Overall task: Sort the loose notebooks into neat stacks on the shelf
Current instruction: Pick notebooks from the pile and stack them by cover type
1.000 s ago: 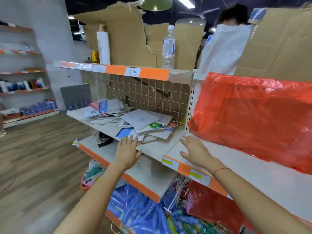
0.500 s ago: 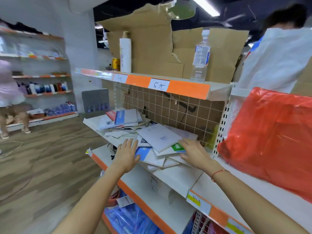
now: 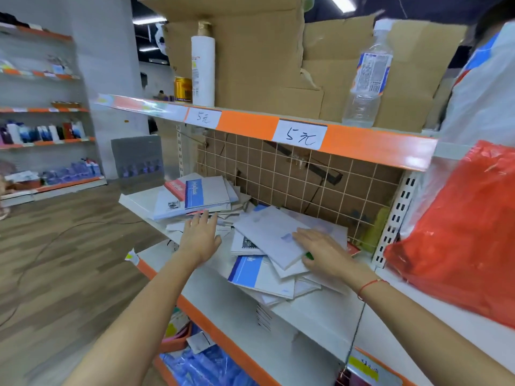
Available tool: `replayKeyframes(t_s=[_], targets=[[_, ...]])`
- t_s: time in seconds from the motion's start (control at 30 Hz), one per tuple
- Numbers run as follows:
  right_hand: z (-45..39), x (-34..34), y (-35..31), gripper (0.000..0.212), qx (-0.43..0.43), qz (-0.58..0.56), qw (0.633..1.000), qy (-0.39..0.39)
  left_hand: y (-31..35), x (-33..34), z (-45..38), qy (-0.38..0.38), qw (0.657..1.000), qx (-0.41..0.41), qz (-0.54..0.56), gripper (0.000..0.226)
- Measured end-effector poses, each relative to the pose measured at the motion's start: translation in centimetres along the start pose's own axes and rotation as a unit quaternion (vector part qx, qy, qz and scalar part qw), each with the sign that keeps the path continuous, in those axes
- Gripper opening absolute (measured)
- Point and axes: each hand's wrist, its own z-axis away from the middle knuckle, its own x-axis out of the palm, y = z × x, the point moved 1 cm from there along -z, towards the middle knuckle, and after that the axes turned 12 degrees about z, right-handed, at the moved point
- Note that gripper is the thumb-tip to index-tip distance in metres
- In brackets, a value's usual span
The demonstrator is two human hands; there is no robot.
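Reaching over a white shelf (image 3: 315, 310) strewn with loose notebooks (image 3: 262, 274), both arms stretched forward. Left hand (image 3: 201, 237) flat, fingers straight and close together, palm down at the front edge of a leaning pile of notebooks (image 3: 195, 196) on the shelf's far left end; whether touching the paper beneath, cannot tell. Right hand (image 3: 320, 250) spread flat, pressing on a pale grey notebook (image 3: 271, 238) atop the jumbled heap in the middle, a red string bracelet (image 3: 369, 285) round that wrist. Topmost in the left pile, a white cover with a blue band (image 3: 194, 192) bearing small white script, too blurred to read, and beside it a red strip with unreadable lettering. Lower in the heap, a blue-and-white notebook (image 3: 248, 270) jutting toward the shelf's front. Above, on an orange shelf edge, two handwritten price tags (image 3: 302, 134) reading "5元". Standing on that upper shelf: a white pump bottle (image 3: 203, 71), a gold can (image 3: 182, 89), a clear water bottle (image 3: 367, 76) with a blue-and-white label, cardboard behind. Bulging at right, a red plastic bag (image 3: 457, 232).
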Motion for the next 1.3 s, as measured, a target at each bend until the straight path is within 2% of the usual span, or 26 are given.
replayKeyframes(t_s=[0.1,0.2,0.33,0.47,0.53,0.6,0.73,0.8,0.87,0.97,1.03,1.07,1.2,1.3], targets=[[-1.3,0.2,-0.4,0.069,-0.005,-0.022,0.998,-0.061,-1.7,0.2,-2.9,-0.016,0.999,0.031,-0.027,0.063],[-2.6,0.3,-0.7,0.077,-0.012,0.016,0.992,-0.123,-3.8,0.1,-6.1,-0.021,0.998,0.047,-0.031,0.065],[-3.3,-0.4,-1.5,0.081,-0.017,0.079,0.985,-0.150,-5.7,0.4,-9.5,-0.039,0.996,0.065,-0.041,0.067],[-3.6,-1.1,-2.4,0.076,0.008,0.063,0.984,-0.164,-7.1,1.1,-11.7,-0.063,0.993,0.082,-0.051,0.067],[-4.0,-0.8,-2.9,0.071,0.029,0.068,0.987,-0.142,-7.6,1.6,-12.7,-0.066,0.992,0.089,-0.056,0.066],[-4.8,0.1,-3.7,0.068,0.035,0.114,0.989,-0.087,-8.0,2.1,-13.4,-0.075,0.992,0.090,-0.052,0.066],[-5.7,1.6,-4.8,0.038,0.061,0.145,0.987,-0.026,-8.9,2.8,-14.4,-0.100,0.991,0.082,-0.039,0.068],[-6.0,1.3,-4.8,0.033,0.060,0.144,0.988,-0.012,-9.0,3.0,-14.8,-0.116,0.990,0.076,-0.028,0.069],[-5.9,0.9,-4.5,0.041,0.059,0.119,0.991,-0.024,-9.2,3.3,-15.1,-0.131,0.989,0.072,-0.021,0.070],[-5.6,0.5,-3.8,0.069,0.049,0.081,0.994,-0.059,-9.1,3.5,-15.5,-0.130,0.988,0.081,-0.029,0.071],[-5.4,0.4,-3.7,0.085,0.043,0.092,0.992,-0.081,-9.0,3.5,-15.7,-0.124,0.988,0.085,-0.042,0.070],[-5.4,0.5,-3.8,0.086,0.044,0.109,0.990,-0.084,-9.0,3.5,-15.8,-0.125,0.987,0.083,-0.049,0.069],[-5.8,1.6,-4.9,0.054,0.066,0.176,0.982,-0.020,-9.7,4.1,-15.6,-0.131,0.984,0.082,-0.087,0.061],[-5.8,2.2,-5.0,0.046,0.067,0.173,0.982,0.024,-10.4,4.4,-15.3,-0.116,0.985,0.088,-0.087,0.060]])
